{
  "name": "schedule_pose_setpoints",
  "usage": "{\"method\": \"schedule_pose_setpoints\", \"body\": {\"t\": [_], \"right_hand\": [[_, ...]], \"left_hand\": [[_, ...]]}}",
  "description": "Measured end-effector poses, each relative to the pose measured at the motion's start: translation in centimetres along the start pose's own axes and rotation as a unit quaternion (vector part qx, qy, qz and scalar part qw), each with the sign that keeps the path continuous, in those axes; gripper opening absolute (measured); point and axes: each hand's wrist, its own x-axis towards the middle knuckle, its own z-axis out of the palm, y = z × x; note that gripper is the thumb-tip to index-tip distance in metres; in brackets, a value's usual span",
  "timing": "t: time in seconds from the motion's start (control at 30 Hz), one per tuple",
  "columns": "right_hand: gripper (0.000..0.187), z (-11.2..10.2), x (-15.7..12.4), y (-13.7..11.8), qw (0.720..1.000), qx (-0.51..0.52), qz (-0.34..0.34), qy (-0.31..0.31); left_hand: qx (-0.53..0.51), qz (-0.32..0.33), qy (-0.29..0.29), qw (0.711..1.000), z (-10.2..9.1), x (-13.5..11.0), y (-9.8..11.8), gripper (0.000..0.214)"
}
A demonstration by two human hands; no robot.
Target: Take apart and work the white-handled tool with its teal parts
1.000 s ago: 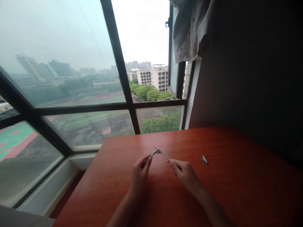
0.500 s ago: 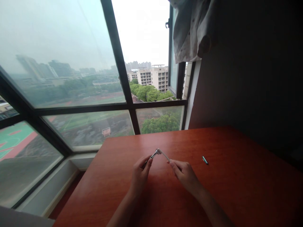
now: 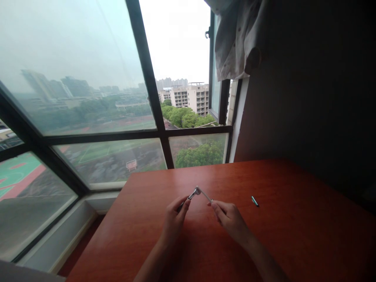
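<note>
L hand [image 3: 174,219]: clamped on pen barrel [image 3: 190,194], over table [image 3: 293,227].
R hand [image 3: 229,217]: thin rod [image 3: 205,195] pinched; tip met w/ pen barrel.
Teal bit [image 3: 254,201]: laid on table.

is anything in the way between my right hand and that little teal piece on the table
Nothing visible. Only bare table lies between the right hand and the teal piece. That hand is busy, though: it pinches a thin rod, whose far end meets the small metal part in the left hand.

silvery pen [image 3: 191,194] and thin refill [image 3: 205,195] meet tip-to-tip.
</note>
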Motion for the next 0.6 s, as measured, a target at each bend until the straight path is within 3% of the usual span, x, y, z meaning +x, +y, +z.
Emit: {"method": "schedule_pose_setpoints", "body": {"t": [0.2,0.6], "right_hand": [[0.046,-0.07,-0.05,-0.08,1.0,0.008,-0.004,-0.015],[0.053,-0.24,0.15,-0.59,0.999,-0.041,-0.007,0.013]], "left_hand": [[-0.004,-0.004,0.036,0.999,-0.28,0.09,0.35,0.033],[0.019,0.034,0.018,0.999,-0.09,-0.07,0.82,0.03]]}}
